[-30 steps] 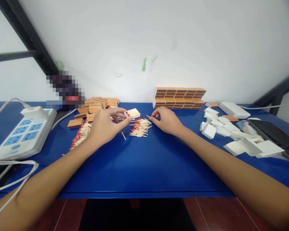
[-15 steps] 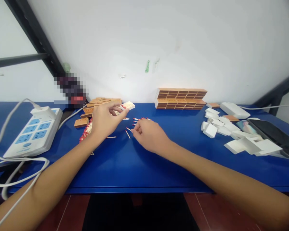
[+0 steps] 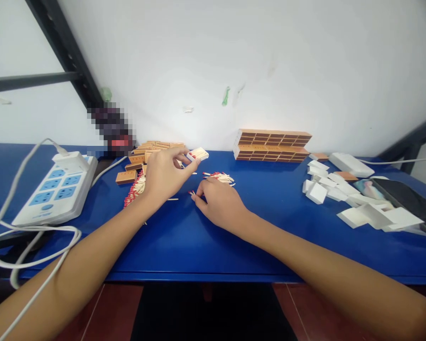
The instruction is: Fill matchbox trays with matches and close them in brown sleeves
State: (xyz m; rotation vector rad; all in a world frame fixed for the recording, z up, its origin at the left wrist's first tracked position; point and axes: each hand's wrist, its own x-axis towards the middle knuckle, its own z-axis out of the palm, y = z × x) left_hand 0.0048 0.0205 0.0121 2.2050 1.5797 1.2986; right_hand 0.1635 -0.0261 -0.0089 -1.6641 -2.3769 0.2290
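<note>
Between thumb and fingers, my left hand (image 3: 168, 173) holds a small white matchbox tray (image 3: 199, 154) with red-tipped matches in it, raised over the table. My right hand (image 3: 222, 203) is low over the blue table, its fingertips pinched on matches (image 3: 191, 193) whose red heads stick out to the left. Just behind that hand lies a small heap of loose matches (image 3: 220, 177). A larger pile of matches (image 3: 134, 192) is beside my left wrist, partly covered by the hand. One single match (image 3: 173, 199) lies between the two arms.
Brown matchboxes (image 3: 127, 177) are heaped at the back left; more form a neat stack (image 3: 272, 146) against the wall. White empty trays (image 3: 317, 192), a white adapter (image 3: 351, 164) and a dark phone (image 3: 406, 201) lie at right. A power strip (image 3: 57, 187) with looping cables is at left.
My right hand has closed on the match that lay alone on the table, and red heads now show together at its fingertips. The left hand still holds the tray. The view has shifted slightly.
</note>
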